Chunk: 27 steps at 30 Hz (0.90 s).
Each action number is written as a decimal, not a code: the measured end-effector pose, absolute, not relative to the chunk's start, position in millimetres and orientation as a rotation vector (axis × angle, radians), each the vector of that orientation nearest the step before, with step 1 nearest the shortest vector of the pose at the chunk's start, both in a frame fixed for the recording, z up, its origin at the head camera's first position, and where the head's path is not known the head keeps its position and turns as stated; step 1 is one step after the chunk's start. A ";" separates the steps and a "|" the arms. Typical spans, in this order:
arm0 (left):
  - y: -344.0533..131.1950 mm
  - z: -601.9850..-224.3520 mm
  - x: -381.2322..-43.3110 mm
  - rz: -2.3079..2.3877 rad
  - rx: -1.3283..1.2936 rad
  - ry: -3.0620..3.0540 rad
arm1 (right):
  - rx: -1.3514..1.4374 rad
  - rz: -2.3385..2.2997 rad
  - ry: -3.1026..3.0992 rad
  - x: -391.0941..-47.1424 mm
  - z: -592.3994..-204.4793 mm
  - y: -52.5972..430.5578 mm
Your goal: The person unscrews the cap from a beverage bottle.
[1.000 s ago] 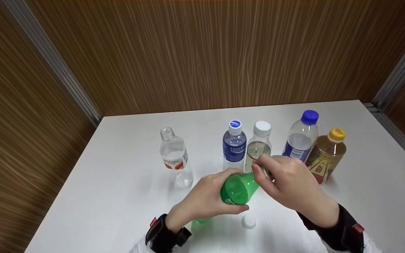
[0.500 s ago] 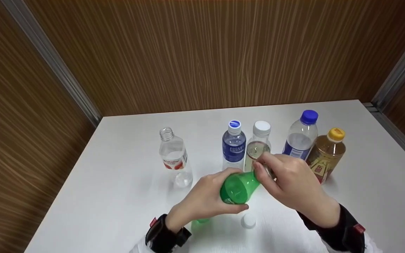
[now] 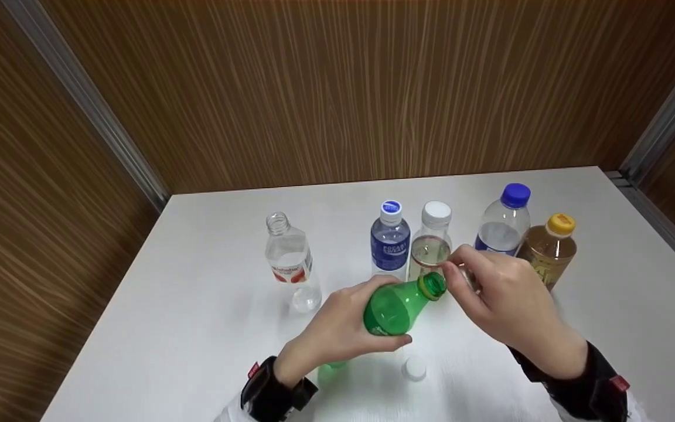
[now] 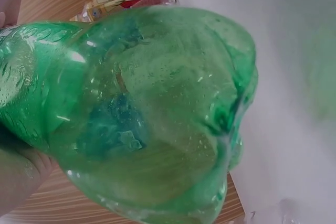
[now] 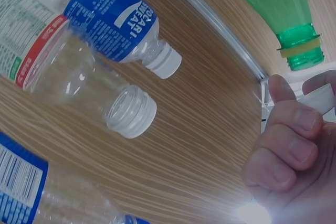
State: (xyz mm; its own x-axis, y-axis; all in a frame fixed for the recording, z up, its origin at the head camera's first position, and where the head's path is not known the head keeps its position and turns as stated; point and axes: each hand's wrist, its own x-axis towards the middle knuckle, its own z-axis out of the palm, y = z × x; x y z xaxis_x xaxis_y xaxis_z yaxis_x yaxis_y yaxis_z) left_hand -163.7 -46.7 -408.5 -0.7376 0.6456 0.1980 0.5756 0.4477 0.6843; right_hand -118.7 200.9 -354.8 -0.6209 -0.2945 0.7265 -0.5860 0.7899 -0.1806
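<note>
My left hand grips a green plastic bottle round its body, tilted with the neck toward the upper right. Its bare mouth and yellowish neck ring show in the head view, and its lobed base fills much of the left wrist view. Just right of the mouth, apart from it, is my right hand. Thumb and index finger pinch a white bottle cap, while the other fingers are curled. On the table below the hands lies a loose white cap.
An uncapped clear bottle stands at left. Behind the hands stand a blue-labelled Pocari Sweat bottle and a white-capped bottle. Farther right are a blue-capped bottle and a yellow-capped brown bottle. The white table ends at a wood-grain panel.
My right hand has moved right, away from the green bottle, with the cap now off its neck. The bottle's mouth has come into view; my left hand has barely shifted.
</note>
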 end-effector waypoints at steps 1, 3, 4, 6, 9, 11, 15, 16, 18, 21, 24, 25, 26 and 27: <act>-46.8 -408.0 -163.6 1.176 1.095 2.598 | 0.634 0.526 -2.272 -118.2 -354.5 203.0; -46.9 -407.7 -163.9 1.178 1.090 2.607 | 0.613 0.518 -2.274 -117.5 -354.6 207.2; -47.0 -407.3 -163.9 1.178 1.086 2.610 | 0.606 0.516 -2.271 -117.4 -354.9 209.3; -47.1 -406.6 -164.1 1.174 1.068 2.612 | 0.602 0.511 -2.263 -117.5 -356.0 212.9; -47.5 -405.6 -164.5 1.167 1.041 2.611 | 0.606 0.500 -2.251 -118.3 -357.9 216.6; -48.1 -405.1 -164.6 1.168 1.022 2.611 | 0.607 0.495 -2.254 -118.6 -358.7 217.6; -49.7 -405.0 -165.1 1.185 0.983 2.620 | 0.611 0.489 -2.258 -119.1 -359.6 217.5; -50.0 -405.0 -165.2 1.197 0.980 2.623 | 0.615 0.487 -2.257 -118.9 -359.7 217.3; -50.3 -404.7 -165.4 1.217 0.977 2.630 | 0.622 0.486 -2.261 -118.6 -360.2 217.1; -50.7 -404.0 -165.2 1.264 1.001 2.642 | 0.631 0.474 -2.280 -117.2 -362.0 217.1; -51.0 -402.8 -165.0 1.316 1.009 2.638 | 0.634 0.445 -2.328 -115.3 -366.0 217.4; -51.1 -402.5 -164.8 1.336 1.009 2.635 | 0.635 0.432 -2.345 -114.6 -367.9 217.7; -51.3 -402.1 -164.8 1.353 1.005 2.630 | 0.636 0.419 -2.361 -114.0 -370.0 218.0; -51.4 -401.8 -164.7 1.370 1.000 2.625 | 0.638 0.405 -2.379 -113.4 -372.3 218.4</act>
State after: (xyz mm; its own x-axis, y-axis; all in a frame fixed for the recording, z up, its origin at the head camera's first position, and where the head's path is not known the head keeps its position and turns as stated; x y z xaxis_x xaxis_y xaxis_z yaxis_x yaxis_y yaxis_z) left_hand -164.7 -51.4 -401.8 -0.7950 0.5445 0.2672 0.5305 0.4108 0.7415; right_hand -113.4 218.4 -372.3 -0.6816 -0.3405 0.6477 -0.5354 0.8354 -0.1243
